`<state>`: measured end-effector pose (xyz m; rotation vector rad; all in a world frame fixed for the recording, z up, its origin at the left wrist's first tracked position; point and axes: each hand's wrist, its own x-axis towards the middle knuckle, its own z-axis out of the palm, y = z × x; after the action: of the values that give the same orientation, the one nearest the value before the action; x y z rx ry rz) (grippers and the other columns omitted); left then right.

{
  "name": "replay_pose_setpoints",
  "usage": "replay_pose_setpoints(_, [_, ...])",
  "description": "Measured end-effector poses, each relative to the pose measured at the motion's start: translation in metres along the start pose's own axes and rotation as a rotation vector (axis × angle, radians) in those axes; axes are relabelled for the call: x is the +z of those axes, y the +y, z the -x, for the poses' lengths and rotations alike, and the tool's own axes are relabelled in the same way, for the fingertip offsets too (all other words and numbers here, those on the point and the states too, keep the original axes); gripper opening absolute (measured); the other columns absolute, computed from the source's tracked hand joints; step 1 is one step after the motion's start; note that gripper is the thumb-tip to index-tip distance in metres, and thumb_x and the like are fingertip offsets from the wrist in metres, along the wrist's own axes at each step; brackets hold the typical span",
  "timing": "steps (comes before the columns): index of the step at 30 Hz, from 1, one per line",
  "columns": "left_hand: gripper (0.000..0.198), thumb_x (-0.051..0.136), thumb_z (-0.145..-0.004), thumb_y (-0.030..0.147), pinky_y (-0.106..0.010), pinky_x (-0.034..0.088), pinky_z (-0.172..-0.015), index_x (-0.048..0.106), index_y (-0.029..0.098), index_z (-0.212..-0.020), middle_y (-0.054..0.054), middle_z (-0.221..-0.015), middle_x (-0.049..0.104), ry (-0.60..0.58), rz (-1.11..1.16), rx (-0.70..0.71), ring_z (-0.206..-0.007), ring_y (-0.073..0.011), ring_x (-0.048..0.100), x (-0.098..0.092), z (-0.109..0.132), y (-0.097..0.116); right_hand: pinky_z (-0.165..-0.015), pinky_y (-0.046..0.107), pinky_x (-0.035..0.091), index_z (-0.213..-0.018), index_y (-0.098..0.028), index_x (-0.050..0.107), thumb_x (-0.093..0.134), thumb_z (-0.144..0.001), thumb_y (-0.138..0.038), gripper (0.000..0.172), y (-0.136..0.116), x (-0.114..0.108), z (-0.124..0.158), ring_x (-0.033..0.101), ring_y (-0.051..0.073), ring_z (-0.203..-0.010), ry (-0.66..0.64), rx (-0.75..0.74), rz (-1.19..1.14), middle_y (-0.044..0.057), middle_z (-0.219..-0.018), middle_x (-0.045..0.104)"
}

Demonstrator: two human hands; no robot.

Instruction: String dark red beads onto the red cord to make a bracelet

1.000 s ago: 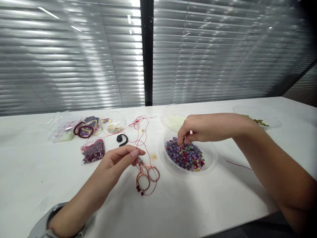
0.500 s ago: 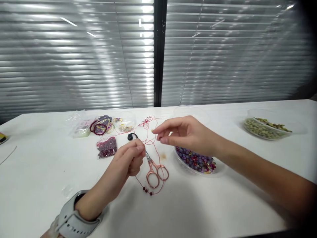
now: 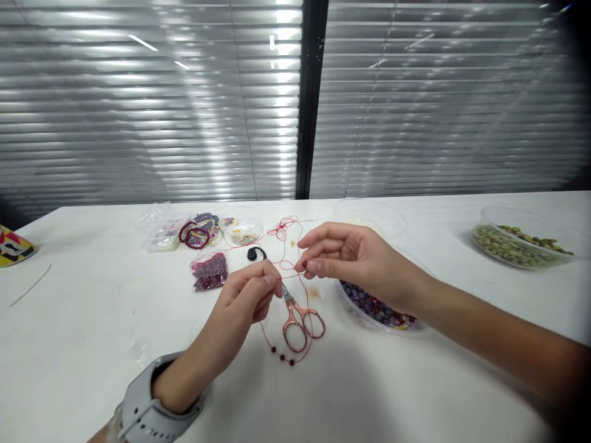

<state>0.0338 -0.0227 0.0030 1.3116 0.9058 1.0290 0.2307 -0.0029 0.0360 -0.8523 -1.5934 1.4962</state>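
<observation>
The left hand (image 3: 249, 298) is seen with thumb and forefinger pinched together on a thin red thread (image 3: 299, 289), near the point where the thread passes over the blades of a pair of rose-gold metal scissors (image 3: 300, 317). The exact end of the thread cannot be made out between the fingertips. The right hand (image 3: 351, 258) is held just beside it, thumb and forefinger closed on a small dark red round bead (image 3: 304, 264), the other 3 fingers spread loosely above. The 2 hands are near each other but not touching, both raised a little over the white table (image 3: 415, 394).

Lower along the thread, 3 dark red beads (image 3: 281, 357) are already strung and lie on the table in front of the scissors. A grey band (image 3: 148, 406) is worn on the left wrist. Behind the right wrist, a clear plastic bowl (image 3: 351, 312) of mixed purple beads is partly hidden. Further back lie a small black hooked piece (image 3: 256, 253), a clear bag of dark red beads (image 3: 210, 272) and a heap of beaded bracelets (image 3: 196, 234). Well apart on the right, a clear tub of green beads (image 3: 512, 246) is set.

The step in hand is judged to be the stringing of 1 more bead. For that, the bead's hole would have to be turned towards the thread's tip and the tip kept short and stiff between the left fingers.
</observation>
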Motion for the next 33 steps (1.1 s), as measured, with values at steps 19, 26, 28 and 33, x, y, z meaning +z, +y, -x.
replay_pose_setpoints(19, [0.024, 0.050, -0.087, 0.027, -0.022, 0.019, -0.042, 0.059, 0.019, -0.067, 0.008, -0.049, 0.028, -0.071, -0.125, 0.053, -0.045, -0.0063, 0.020, 0.0036, 0.0042, 0.0059, -0.075, 0.014, 0.052, -0.088, -0.025, 0.072, 0.074, -0.074, -0.023, 0.014, 0.0013, 0.0038, 0.0023, 0.067, 0.005, -0.079, -0.026, 0.083, -0.041, -0.005, -0.080, 0.073])
replay_pose_setpoints(26, [0.025, 0.049, -0.086, 0.025, -0.022, 0.020, -0.043, 0.057, 0.018, -0.063, 0.008, -0.049, 0.028, -0.059, -0.129, 0.043, -0.044, -0.0065, 0.020, 0.0048, 0.0041, 0.0059, -0.074, 0.014, 0.052, -0.083, -0.022, 0.071, 0.072, -0.075, -0.024, 0.008, -0.0003, 0.0041, 0.0029, 0.066, 0.005, -0.079, -0.031, 0.087, -0.008, -0.004, -0.078, 0.072])
replay_pose_setpoints(28, [0.025, 0.048, -0.086, 0.024, -0.023, 0.019, -0.042, 0.057, 0.019, -0.063, 0.008, -0.048, 0.025, -0.046, -0.129, 0.050, -0.044, -0.0067, 0.018, 0.0048, 0.0038, 0.0056, -0.074, 0.014, 0.052, -0.083, -0.022, 0.071, 0.072, -0.075, -0.024, 0.008, -0.0001, 0.0042, 0.0031, 0.066, 0.006, -0.079, -0.036, 0.093, -0.008, -0.004, -0.079, 0.072])
replay_pose_setpoints(33, [0.025, 0.047, -0.085, 0.021, -0.023, 0.018, -0.042, 0.057, 0.019, -0.062, 0.008, -0.048, 0.025, -0.019, -0.133, 0.051, -0.044, -0.0071, 0.017, 0.0049, 0.0024, 0.0050, -0.075, 0.016, 0.052, -0.084, -0.022, 0.071, 0.073, -0.075, -0.024, 0.010, 0.0004, 0.0044, 0.0032, 0.066, 0.007, -0.080, -0.038, 0.095, -0.014, -0.003, -0.080, 0.072])
